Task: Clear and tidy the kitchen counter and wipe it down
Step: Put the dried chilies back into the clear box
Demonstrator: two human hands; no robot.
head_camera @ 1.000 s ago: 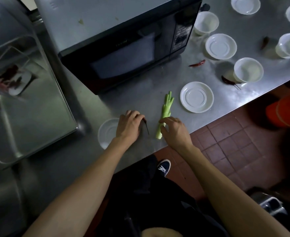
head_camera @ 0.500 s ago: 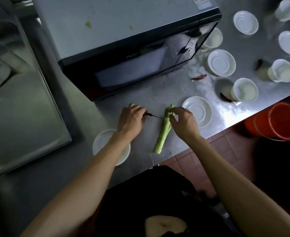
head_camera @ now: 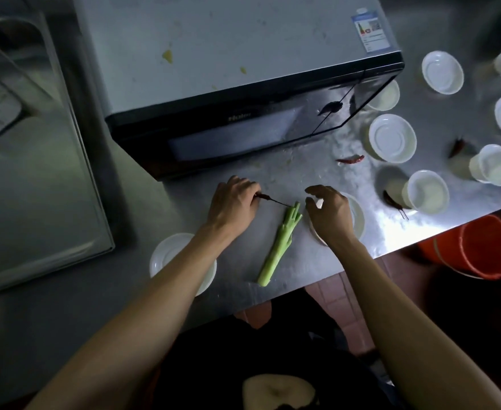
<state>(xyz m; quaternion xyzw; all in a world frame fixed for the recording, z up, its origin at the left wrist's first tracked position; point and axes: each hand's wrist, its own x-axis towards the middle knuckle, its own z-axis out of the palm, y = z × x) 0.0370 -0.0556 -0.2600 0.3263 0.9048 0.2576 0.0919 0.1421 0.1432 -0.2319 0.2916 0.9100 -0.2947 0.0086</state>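
counter (head_camera: 317, 261): brushed steel, shiny | microwave (head_camera: 213, 54): matt top, glossy blk door | saucers (head_camera: 392, 137): smooth wht

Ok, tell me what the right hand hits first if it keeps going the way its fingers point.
Probably the celery top: the right hand hovers with its fingers curled left toward it. Height above the counter is unclear.

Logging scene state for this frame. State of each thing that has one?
Left hand: pinching a dried chili.
Right hand: fingers curled, holding nothing, above a saucer.
Celery stalk: lying flat on the counter, not held.
Microwave: door shut, crumbs on top.
Cups: upright, look empty.
Orange bucket: upright on the floor.
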